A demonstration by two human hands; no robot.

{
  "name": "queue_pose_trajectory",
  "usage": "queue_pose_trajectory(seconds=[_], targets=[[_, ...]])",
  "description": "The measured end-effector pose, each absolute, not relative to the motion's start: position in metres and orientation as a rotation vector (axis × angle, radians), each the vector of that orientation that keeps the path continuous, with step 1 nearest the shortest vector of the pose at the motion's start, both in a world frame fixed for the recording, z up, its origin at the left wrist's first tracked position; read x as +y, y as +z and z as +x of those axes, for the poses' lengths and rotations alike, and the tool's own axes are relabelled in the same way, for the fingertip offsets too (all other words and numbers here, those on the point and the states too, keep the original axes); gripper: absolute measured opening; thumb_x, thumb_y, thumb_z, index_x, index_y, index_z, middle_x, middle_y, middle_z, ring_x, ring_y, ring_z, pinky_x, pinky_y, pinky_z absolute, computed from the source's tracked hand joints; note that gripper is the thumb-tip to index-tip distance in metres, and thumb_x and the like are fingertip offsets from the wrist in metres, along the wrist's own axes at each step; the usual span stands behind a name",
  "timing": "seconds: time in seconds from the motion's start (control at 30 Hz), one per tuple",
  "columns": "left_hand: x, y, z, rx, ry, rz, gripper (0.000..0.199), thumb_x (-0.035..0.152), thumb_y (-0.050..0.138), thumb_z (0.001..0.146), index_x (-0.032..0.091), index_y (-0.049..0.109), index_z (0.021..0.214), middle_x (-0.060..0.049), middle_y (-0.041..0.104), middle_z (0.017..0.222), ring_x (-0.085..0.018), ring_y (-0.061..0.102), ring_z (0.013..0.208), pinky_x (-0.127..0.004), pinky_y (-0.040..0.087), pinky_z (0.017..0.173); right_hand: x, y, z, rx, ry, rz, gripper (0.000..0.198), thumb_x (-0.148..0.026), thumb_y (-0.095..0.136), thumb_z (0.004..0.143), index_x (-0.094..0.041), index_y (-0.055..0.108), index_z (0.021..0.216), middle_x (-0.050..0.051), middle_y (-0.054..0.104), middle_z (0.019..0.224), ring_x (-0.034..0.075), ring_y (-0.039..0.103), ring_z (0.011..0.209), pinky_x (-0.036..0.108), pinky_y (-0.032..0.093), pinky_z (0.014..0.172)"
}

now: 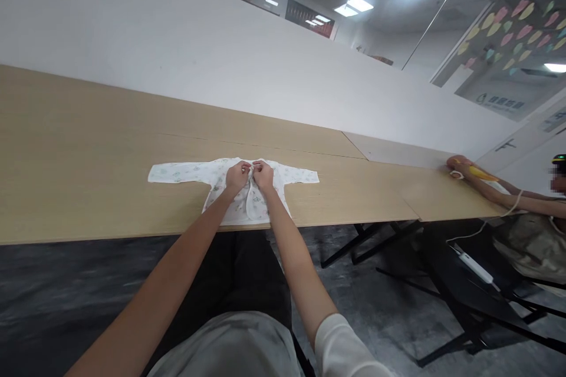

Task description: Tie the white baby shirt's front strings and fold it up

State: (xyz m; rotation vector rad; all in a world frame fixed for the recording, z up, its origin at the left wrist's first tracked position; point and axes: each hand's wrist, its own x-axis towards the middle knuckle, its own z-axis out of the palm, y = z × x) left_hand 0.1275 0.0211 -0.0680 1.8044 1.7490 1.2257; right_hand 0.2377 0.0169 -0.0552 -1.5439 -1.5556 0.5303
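Observation:
A small white baby shirt (230,203) with a faint print lies spread on the wooden table, its sleeves stretched out to both sides. Its front opening runs down the middle, and the lower hem reaches the table's near edge. My left hand (237,175) pinches the cloth left of the opening, near the neckline. Just right of it, my right hand (263,175) pinches the other side of the opening. The two hands almost meet, fingertips facing each other. What exactly lies between the fingertips is too small to make out.
The wooden table (88,147) runs along a white wall (198,65) with glass above it. At the far right another person's arms (481,179) rest over the table, near a yellow and reddish object. Black folding chairs (464,283) with a white power strip (475,266) stand below.

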Motion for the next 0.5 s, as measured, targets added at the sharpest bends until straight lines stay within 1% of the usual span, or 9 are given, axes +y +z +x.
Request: queue_pose_trajectory(seconds=[0.1, 0.17, 0.27, 0.5], targets=[[0.0211, -0.0687, 0.1275, 1.746, 1.235, 1.795, 0.025, 0.02, 0.049, 0.085, 0.018, 0.072, 0.096, -0.007, 0.077, 0.099, -0.021, 0.07, 0.087, -0.03, 0.051, 0.085, 0.0174, -0.0557, 0.2387, -1.523, 0.573, -1.512, 0.033, -0.006, 0.048, 0.083, -0.018, 0.071, 0.103, 0.002, 0.075, 0.089, 0.015, 0.069, 0.083, 0.023, 0.052, 0.084], [0.0205, -0.0684, 0.1275, 1.734, 1.245, 1.792, 0.026, 0.02, 0.048, 0.085, 0.018, 0.071, 0.097, -0.008, 0.077, 0.098, -0.02, 0.07, 0.086, -0.03, 0.051, 0.085, 0.018, -0.0562, 0.2395, -1.522, 0.588, -1.487, 0.033, -0.004, 0.046, 0.083, -0.018, 0.072, 0.098, 0.002, 0.076, 0.091, 0.014, 0.069, 0.084, 0.022, 0.051, 0.084], [0.0194, -0.0672, 0.1276, 1.723, 1.264, 1.776, 0.025, 0.02, 0.048, 0.084, 0.018, 0.071, 0.095, -0.007, 0.077, 0.097, -0.02, 0.069, 0.086, -0.03, 0.051, 0.086, 0.0192, -0.0571, 0.2402, -1.544, 0.6, -1.454, 0.031, -0.004, 0.047, 0.082, -0.019, 0.071, 0.094, 0.002, 0.075, 0.088, 0.013, 0.069, 0.083, 0.022, 0.052, 0.083], [0.0175, -0.0646, 0.1276, 1.706, 1.261, 1.762, 0.025, 0.022, 0.05, 0.083, 0.018, 0.072, 0.095, -0.007, 0.076, 0.094, -0.019, 0.068, 0.082, -0.03, 0.051, 0.082, 0.0217, -0.0595, 0.2388, -1.543, 0.615, -1.431, 0.03, -0.003, 0.051, 0.078, -0.017, 0.067, 0.098, -0.001, 0.07, 0.08, 0.012, 0.066, 0.078, 0.02, 0.052, 0.08]])
